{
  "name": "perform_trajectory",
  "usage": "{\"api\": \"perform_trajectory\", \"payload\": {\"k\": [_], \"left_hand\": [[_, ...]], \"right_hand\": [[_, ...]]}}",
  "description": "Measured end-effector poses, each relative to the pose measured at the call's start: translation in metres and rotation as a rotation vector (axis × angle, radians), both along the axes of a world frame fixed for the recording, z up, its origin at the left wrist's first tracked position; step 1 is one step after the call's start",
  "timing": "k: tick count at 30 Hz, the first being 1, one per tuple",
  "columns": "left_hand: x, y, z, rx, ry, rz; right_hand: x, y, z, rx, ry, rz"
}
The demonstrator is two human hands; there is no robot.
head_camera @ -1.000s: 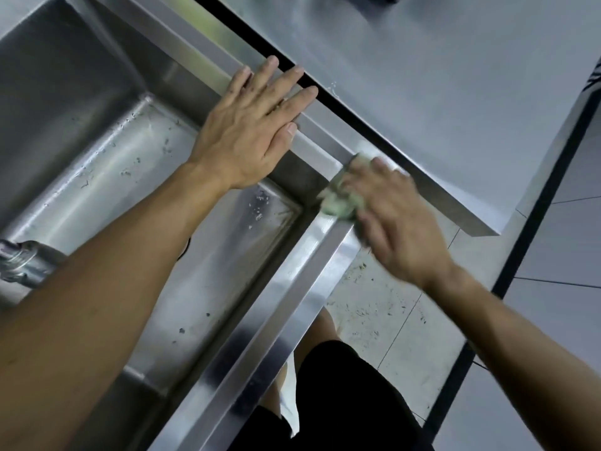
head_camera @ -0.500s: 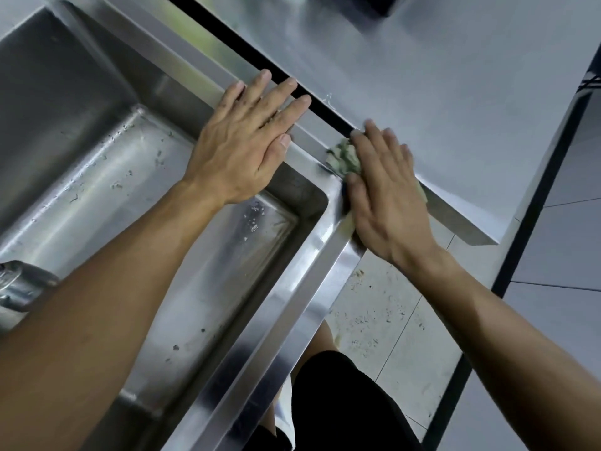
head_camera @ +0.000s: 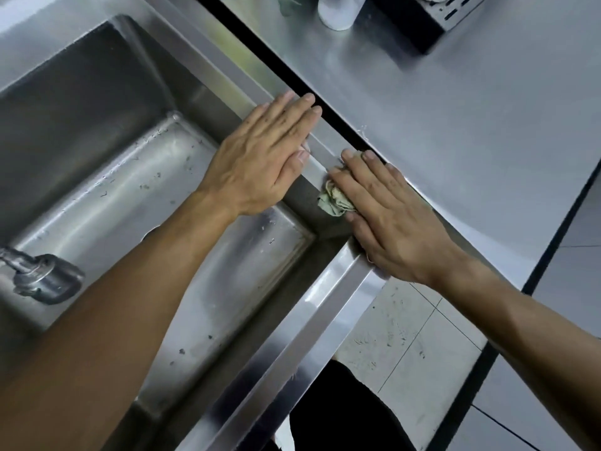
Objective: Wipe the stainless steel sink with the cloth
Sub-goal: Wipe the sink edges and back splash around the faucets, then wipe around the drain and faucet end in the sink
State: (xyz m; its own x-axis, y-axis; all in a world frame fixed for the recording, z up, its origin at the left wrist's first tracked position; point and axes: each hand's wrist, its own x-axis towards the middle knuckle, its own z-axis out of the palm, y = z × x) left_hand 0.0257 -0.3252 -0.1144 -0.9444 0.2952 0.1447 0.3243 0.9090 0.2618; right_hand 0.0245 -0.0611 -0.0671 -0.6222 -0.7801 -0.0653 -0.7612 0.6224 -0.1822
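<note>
— Two hands on the sink rim?
— Yes. Left hand flat, fingers straight, holding nothing. Right hand pressing cloth, at four o'clock from left.

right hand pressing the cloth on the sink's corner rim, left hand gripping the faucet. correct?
Not quite. The left hand is not on the faucet: it lies flat on the sink rim, apart from the faucet, as the head view shows. The rest holds: the right hand presses the cloth on the corner rim.
</note>
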Motion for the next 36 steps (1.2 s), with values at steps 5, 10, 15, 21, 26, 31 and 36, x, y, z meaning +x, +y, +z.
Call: {"api": "perform_trajectory", "payload": {"k": [5,10,15,21,26,31,36], "left_hand": [[0.01,-0.007,-0.005,0.045,0.006,0.082],[0.056,-0.008,-0.022,0.257,-0.133,0.41],[0.132,-0.015,-0.033,0.249,-0.358,0.525],[0.219,-0.05,0.01,0.243,-0.385,0.88],[0.276,-0.104,0.061,0.23,-0.26,1.316],[0.259,-0.179,0.063,0.044,-0.063,1.147],[0.193,-0.222,0.055,-0.326,-0.193,0.718]], "right_hand": [[-0.046,-0.043,-0.011,-0.031,0.031,0.135],[-0.086,-0.092,-0.015,-0.101,0.001,0.275],[-0.109,-0.163,-0.008,-0.102,-0.028,0.544],[-0.049,-0.25,0.002,-0.193,-0.125,0.912],[-0.021,-0.269,0.013,-0.207,-0.279,0.98],[-0.008,-0.268,0.007,-0.174,-0.329,0.987],[0.007,-0.277,-0.011,-0.124,-0.347,0.939]]}}
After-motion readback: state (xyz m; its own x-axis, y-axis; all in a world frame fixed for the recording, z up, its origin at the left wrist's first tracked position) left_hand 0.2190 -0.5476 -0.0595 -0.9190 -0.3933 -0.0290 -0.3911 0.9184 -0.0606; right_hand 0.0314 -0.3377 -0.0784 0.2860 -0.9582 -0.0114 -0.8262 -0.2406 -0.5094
